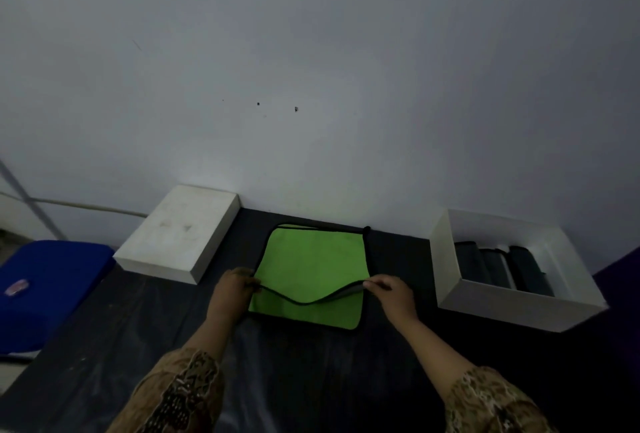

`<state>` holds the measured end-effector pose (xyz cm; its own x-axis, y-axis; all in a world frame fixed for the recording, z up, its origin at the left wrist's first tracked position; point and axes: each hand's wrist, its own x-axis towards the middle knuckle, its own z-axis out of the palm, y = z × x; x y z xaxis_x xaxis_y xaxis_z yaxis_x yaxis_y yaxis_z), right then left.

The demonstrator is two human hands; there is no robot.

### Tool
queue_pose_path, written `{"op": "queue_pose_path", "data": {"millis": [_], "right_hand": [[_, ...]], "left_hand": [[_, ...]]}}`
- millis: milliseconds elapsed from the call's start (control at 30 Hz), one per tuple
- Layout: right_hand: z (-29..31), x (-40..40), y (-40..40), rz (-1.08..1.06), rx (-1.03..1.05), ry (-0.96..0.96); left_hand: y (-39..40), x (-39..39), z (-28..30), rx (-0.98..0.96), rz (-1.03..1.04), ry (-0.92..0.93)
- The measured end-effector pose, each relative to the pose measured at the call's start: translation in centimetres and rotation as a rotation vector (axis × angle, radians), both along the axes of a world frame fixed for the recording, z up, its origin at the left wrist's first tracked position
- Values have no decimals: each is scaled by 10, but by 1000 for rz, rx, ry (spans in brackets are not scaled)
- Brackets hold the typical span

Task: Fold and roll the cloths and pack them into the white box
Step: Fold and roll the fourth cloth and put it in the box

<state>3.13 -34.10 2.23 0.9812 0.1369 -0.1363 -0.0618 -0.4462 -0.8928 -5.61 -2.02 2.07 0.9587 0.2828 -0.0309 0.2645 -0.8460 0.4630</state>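
green cloth (311, 259) with a black sewn border lies spread on the dark table (104, 321) straight in front of me, its far edge close to the pale wall (311, 51). my left hand (232, 289) has its fingers closed in a pinch on one corner of the near edge, and my right hand (389, 290) is closed in a pinch on the other corner. between the two pinches the black-trimmed edge is lifted off the table and sags in a curve, showing a grey underside near my right fingers, while the rest of the cloth stays flat, with more green showing below the lifted edge.

to my right, apart from the cloth, the white box (446, 270) stands open on the table against the wall. inside it lie dark rolled cloths (498, 268) side by side; i cannot tell exactly how many. to my left, also apart from the cloth, the white lid (180, 231) rests flat on the table with its far corner at the wall. beyond the table's left edge is a blue object (48, 287) with a small pale mark on top. patterned brown sleeves (180, 394) cover both my forearms.
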Motion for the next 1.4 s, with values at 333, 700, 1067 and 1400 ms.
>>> {"op": "queue_pose_path", "data": {"millis": [333, 700, 1067, 1400], "right_hand": [[4, -26, -21, -78, -44, -212], [-49, -74, -67, 538, -692, 983], [-33, -44, -51, 83, -291, 415], [-53, -5, -31, -184, -152, 368]], "left_hand": [[-10, -21, 14, -690, 152, 176], [-34, -87, -21, -427, 28, 1286], [-36, -57, -45, -489, 265, 304], [-36, 1, -64, -453, 295, 197]]}}
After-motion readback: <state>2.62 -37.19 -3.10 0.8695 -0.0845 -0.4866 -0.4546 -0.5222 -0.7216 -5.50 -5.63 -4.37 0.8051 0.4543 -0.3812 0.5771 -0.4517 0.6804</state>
